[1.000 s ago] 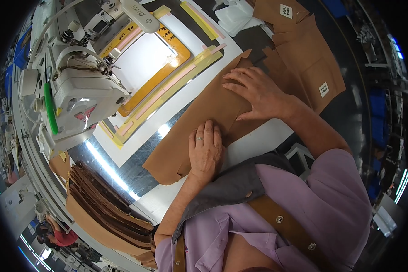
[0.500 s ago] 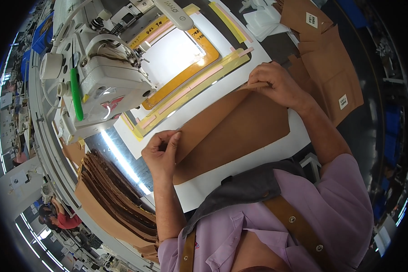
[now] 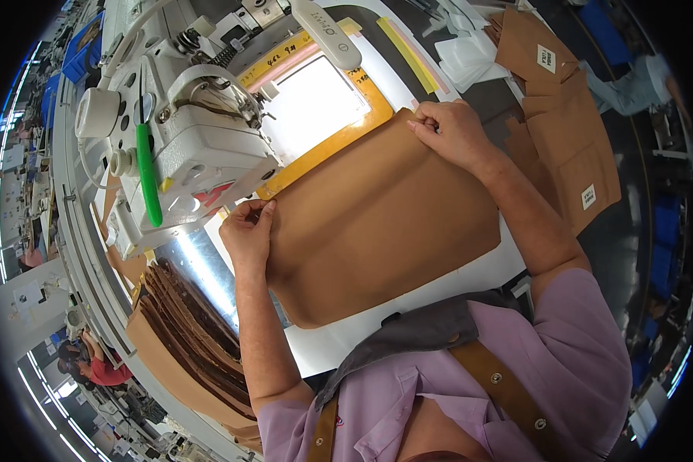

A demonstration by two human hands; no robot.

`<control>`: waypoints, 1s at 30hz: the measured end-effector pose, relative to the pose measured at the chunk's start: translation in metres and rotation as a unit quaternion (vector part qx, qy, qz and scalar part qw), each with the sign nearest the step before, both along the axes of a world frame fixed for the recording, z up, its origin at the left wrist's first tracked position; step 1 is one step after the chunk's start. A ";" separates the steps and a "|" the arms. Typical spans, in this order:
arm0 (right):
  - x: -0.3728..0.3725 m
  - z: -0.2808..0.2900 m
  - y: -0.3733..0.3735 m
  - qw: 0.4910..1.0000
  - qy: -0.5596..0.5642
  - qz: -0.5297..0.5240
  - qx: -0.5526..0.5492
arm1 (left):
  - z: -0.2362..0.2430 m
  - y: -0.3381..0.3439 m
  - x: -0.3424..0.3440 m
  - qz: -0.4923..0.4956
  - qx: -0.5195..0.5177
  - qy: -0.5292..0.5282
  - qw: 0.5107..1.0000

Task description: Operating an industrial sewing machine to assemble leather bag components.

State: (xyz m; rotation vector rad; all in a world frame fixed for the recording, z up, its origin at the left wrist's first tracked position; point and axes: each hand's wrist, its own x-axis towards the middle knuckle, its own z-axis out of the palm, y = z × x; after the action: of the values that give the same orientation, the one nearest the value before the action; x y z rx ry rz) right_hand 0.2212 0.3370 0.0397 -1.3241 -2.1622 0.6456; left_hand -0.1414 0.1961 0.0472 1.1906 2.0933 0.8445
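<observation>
squeezing fingers (image 3: 266,218) of left hand (image 3: 245,237) and right hand (image 3: 458,138) onto far edge of brown sheet (image 3: 389,231), by yellow frame (image 3: 374,98).

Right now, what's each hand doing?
Left hand: closed, pinching the left end of the brown sheet's far edge.
Right hand: closed, pinching the same edge near its right end.

The person's left grip (image 3: 246,237) and right grip (image 3: 456,137) pinch a brown sheet (image 3: 385,239) near both ends of its far edge, beside an amber frame (image 3: 379,102). Leftward stands a white sewing machine (image 3: 215,150).
</observation>
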 end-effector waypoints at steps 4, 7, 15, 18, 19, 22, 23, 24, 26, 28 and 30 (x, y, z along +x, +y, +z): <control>-0.009 0.003 0.012 0.999 0.032 -0.016 -0.016 | -0.019 0.010 -0.012 0.017 0.071 0.081 0.994; -0.015 0.003 0.022 1.000 -0.005 -0.024 0.015 | -0.021 0.014 -0.024 -0.060 0.118 0.278 0.951; -0.026 0.011 0.045 0.994 -0.077 -0.041 -0.059 | -0.021 0.029 -0.032 -0.064 0.169 0.217 0.959; -0.027 0.013 0.049 0.994 -0.090 -0.004 -0.056 | -0.015 0.026 -0.034 -0.115 0.115 0.283 0.945; -0.024 0.014 0.048 0.994 -0.091 -0.002 -0.060 | 0.003 0.023 -0.025 -0.086 0.052 0.124 0.987; -0.013 0.020 0.044 0.989 -0.048 0.028 -0.140 | 0.029 0.006 -0.015 -0.102 -0.024 -0.035 0.994; -0.009 0.022 0.042 0.987 -0.047 0.043 -0.148 | 0.032 0.001 -0.013 -0.156 -0.029 -0.036 0.987; -0.006 0.021 0.041 0.985 -0.047 0.058 -0.155 | 0.029 -0.005 -0.011 -0.149 -0.034 -0.052 0.987; -0.003 0.015 0.040 0.985 -0.013 0.040 -0.167 | 0.026 -0.007 -0.008 -0.092 -0.035 -0.070 0.993; -0.003 0.013 0.039 0.984 0.020 0.021 -0.178 | 0.019 -0.008 -0.003 -0.005 0.043 -0.088 0.995; -0.004 0.015 0.039 0.978 0.083 0.014 -0.189 | 0.016 -0.007 -0.008 0.012 0.035 -0.080 0.996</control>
State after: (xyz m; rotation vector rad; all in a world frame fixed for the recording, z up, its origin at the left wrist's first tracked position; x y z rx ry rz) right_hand 0.2171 0.3759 0.0542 -1.3676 -1.9899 1.1810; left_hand -0.1496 0.1889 0.0634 1.0967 1.9655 0.9980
